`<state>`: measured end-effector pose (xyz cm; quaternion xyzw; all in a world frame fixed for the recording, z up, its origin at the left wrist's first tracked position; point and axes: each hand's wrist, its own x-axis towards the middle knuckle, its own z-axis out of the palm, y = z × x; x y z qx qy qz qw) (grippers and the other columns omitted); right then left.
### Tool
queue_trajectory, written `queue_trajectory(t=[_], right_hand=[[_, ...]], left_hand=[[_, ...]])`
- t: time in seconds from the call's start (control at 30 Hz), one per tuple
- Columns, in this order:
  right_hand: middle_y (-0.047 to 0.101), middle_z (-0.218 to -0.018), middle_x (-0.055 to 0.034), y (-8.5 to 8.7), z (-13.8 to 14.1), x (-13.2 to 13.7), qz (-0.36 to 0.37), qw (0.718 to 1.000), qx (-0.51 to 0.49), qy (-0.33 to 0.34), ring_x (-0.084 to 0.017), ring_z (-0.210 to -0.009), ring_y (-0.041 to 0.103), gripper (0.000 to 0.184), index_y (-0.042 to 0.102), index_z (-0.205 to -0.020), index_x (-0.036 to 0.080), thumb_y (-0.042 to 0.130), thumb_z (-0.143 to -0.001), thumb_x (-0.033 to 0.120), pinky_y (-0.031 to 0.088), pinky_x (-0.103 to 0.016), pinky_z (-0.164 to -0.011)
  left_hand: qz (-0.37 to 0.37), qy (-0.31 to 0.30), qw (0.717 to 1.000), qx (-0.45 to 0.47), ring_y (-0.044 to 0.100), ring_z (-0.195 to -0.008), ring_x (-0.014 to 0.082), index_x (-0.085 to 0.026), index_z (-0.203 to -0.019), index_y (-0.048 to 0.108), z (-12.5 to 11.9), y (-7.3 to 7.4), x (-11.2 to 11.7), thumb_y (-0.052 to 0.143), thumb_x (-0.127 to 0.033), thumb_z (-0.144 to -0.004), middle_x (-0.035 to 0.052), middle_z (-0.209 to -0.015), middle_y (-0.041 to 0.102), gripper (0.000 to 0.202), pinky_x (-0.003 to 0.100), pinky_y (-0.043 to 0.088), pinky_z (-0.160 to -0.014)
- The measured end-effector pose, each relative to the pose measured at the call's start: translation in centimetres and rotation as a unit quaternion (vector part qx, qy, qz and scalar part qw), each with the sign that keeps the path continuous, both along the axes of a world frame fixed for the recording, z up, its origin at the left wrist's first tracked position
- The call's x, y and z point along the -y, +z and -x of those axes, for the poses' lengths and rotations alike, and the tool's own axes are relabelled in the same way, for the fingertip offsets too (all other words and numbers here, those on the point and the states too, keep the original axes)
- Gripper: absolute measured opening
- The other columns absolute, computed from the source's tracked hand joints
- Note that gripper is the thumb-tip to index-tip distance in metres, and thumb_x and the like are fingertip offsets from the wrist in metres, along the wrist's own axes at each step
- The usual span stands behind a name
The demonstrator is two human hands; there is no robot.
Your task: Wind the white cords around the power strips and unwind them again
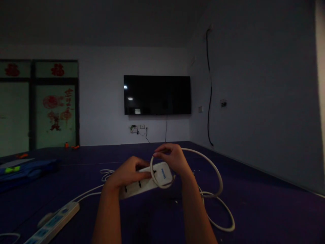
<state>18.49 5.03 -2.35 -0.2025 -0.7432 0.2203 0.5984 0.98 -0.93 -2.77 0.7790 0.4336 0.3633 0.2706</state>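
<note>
A white power strip (146, 183) is held up in front of me over the dark purple floor. My left hand (127, 174) is closed around its middle, fingers wrapped over the top. My right hand (172, 159) pinches the strip's white cable (215, 169), which loops once around the strip's end. From there the cable arcs to the right and trails down in a loop on the floor.
A second white power strip (52, 222) lies on the floor at lower left with its cord. A blue mat (25, 169) with small items sits far left. A dark wall television (157, 95) and wall sockets are ahead; a white wall runs along the right.
</note>
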Motion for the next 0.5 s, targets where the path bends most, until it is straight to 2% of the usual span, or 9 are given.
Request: queue_trajectory(t=[0.17,0.3,0.4,0.5], right_hand=[[0.068,-0.060,-0.0034,-0.4,-0.1,-1.0,0.038,0.998,-0.040,0.031,-0.015,-0.057,0.062,0.019,0.067,-0.062,0.016,0.074,-0.058,0.033,0.046,-0.024,-0.052],[0.068,-0.063,-0.0044,-0.8,0.2,-1.8,0.046,0.998,-0.037,0.037,-0.016,-0.059,0.062,0.023,0.068,-0.065,0.016,0.069,-0.062,0.039,0.047,-0.025,-0.053],[0.069,-0.067,-0.0054,-1.1,0.6,-2.6,0.032,0.999,-0.027,0.026,-0.019,-0.063,0.063,0.021,0.068,-0.068,0.016,0.063,-0.067,0.035,0.048,-0.027,-0.055],[0.069,-0.068,-0.0063,-1.4,1.3,-3.6,-0.002,0.999,0.034,-0.028,-0.021,-0.066,0.063,0.013,0.065,-0.064,0.016,0.060,-0.066,0.028,0.048,-0.028,-0.059]], left_hand=[[-0.006,-0.012,0.997,0.080,0.061,-0.070,0.0165,-0.018,-0.083,0.071,-0.1,-0.1,0.8,0.070,-0.030,-0.060,0.0033,-0.078,0.071,0.026,0.024,0.044,-0.061],[0.012,-0.060,0.987,0.150,0.062,-0.068,0.0149,-0.016,-0.084,0.070,-0.3,-0.1,0.6,0.071,-0.027,-0.061,0.0046,-0.076,0.071,0.025,0.024,0.044,-0.061],[0.014,-0.068,0.968,0.242,0.064,-0.066,0.0148,-0.015,-0.088,0.066,-0.4,0.0,0.0,0.074,-0.024,-0.060,0.0044,-0.075,0.071,0.030,0.025,0.046,-0.064],[0.014,-0.037,0.946,0.322,0.064,-0.060,0.0151,-0.016,-0.092,0.060,-0.6,0.1,-0.6,0.076,-0.023,-0.057,0.0020,-0.068,0.070,0.039,0.025,0.047,-0.059]])
